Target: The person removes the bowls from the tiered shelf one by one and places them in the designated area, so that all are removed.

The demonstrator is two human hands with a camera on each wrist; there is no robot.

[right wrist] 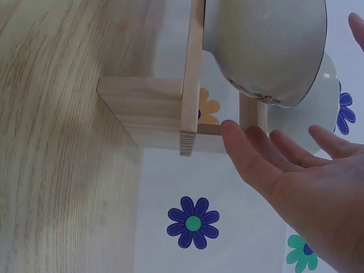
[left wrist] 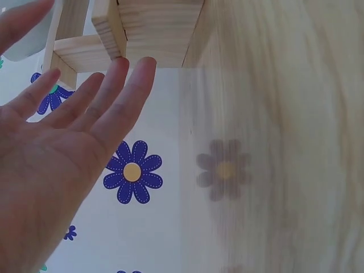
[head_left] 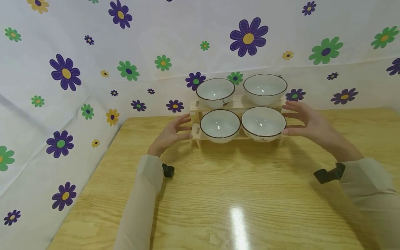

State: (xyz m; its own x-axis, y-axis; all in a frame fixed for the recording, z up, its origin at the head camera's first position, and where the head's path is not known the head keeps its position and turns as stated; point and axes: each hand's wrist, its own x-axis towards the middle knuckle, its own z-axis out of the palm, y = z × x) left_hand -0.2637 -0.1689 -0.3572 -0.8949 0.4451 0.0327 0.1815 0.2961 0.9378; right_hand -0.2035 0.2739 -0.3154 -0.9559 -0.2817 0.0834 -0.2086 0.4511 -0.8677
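A two-tier wooden rack [head_left: 196, 131] bears white bowls with dark rims. On its upper tier are a left bowl [head_left: 215, 91] and a right bowl [head_left: 265, 86]; the lower tier has another left bowl [head_left: 220, 125] and right bowl [head_left: 263, 122]. My left hand [head_left: 172, 133] is at the rack's left end, fingers spread and holding nothing. Its fingertips reach the wood's edge in the left wrist view; contact cannot be told. Beside the lower right bowl and the rack's right end, my right hand [head_left: 307, 121] has its fingers extended. Whether it touches either is unclear.
The rack stands on a wood-grain table [head_left: 200, 194] near its back edge. Behind and to the left hangs a white cloth [head_left: 175, 27] printed with flowers. Dark straps [head_left: 329, 173] sit at both wrists.
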